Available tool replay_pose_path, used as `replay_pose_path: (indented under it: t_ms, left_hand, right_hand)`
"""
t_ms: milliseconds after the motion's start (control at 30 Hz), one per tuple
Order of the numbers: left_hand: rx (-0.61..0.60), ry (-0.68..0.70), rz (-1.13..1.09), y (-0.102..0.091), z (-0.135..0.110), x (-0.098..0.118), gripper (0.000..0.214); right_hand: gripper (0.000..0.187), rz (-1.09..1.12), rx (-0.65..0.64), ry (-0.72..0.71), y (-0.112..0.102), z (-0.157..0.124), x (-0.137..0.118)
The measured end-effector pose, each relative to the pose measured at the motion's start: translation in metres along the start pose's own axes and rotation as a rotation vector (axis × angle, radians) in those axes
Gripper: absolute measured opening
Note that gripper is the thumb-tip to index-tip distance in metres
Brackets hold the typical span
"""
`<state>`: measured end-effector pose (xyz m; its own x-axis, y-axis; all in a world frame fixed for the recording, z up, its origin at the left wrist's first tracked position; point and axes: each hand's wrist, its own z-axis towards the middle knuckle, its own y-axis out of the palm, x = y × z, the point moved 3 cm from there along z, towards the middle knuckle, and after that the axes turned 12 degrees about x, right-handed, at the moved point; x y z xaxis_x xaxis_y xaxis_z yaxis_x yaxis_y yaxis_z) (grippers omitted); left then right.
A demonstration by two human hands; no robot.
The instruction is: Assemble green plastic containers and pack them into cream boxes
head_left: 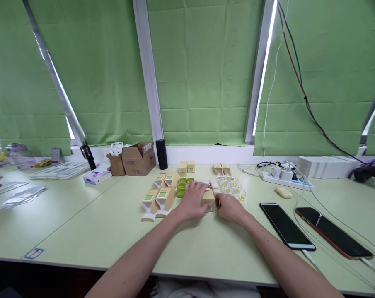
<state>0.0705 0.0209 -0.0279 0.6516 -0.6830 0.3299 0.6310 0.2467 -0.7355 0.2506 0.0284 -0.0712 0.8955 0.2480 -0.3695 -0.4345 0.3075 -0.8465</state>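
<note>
The bare left hand [195, 199] is holding a small tan cardboard box [208, 197], the right hand [231, 207] is resting beside it, and clear, yellow-centred plastic containers [227, 190] are sitting to its right.

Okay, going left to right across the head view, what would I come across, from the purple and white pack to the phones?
Purple and white pack, larger cardboard box, black cylinder, left hand, small tan box, right hand, white-edged phone, orange-edged phone.
</note>
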Motion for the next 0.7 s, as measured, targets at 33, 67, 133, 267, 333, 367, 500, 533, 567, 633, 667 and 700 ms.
replay_pose_path:
  t_ms: [33,67,133,267,333,367,500,533,567,633,667,700]
  left_hand:
    - [-0.018,0.013,0.008,0.001,0.0,0.001,0.056]
    - [-0.032,0.023,0.017,0.003,0.001,0.001,0.056]
    - [-0.055,0.04,0.041,0.003,0.002,0.004,0.056]
    - [-0.118,0.061,0.148,0.0,0.01,0.013,0.055]
    - [-0.183,0.075,0.242,-0.003,0.015,0.018,0.05]
    - [-0.221,0.08,0.287,-0.005,0.018,0.021,0.046]
    - [-0.386,0.082,0.359,-0.013,0.035,0.024,0.039]
    - [-0.414,0.081,0.354,-0.017,0.041,0.024,0.042]
    - [-0.43,0.076,0.347,-0.021,0.049,0.023,0.047]
    - [-0.45,0.046,0.319,-0.029,0.066,0.018,0.056]
    - [-0.453,0.028,0.309,-0.034,0.075,0.015,0.06]
    - [-0.445,0.012,0.318,-0.038,0.085,0.011,0.062]
  right_hand:
    - [0.021,-0.003,-0.002,-0.001,0.0,0.0,0.0]
    - [0.02,-0.005,-0.005,-0.001,0.0,-0.001,-0.001]
    - [0.019,-0.011,-0.011,0.003,-0.001,-0.001,-0.002]
    - [0.019,-0.026,-0.03,0.012,-0.003,-0.002,-0.005]
    - [0.02,-0.037,-0.042,0.019,-0.003,-0.002,-0.006]
    - [0.02,-0.043,-0.049,0.024,-0.004,-0.002,-0.006]
    - [0.019,-0.071,-0.083,0.044,-0.004,-0.001,-0.007]
    - [0.02,-0.077,-0.092,0.046,-0.004,0.0,-0.007]
    - [0.02,-0.083,-0.099,0.048,-0.004,0.0,-0.007]
    - [0.021,-0.097,-0.109,0.052,-0.004,-0.001,-0.008]
    - [0.021,-0.104,-0.113,0.055,-0.005,-0.001,-0.008]
    - [0.02,-0.111,-0.116,0.057,-0.005,-0.001,-0.009]
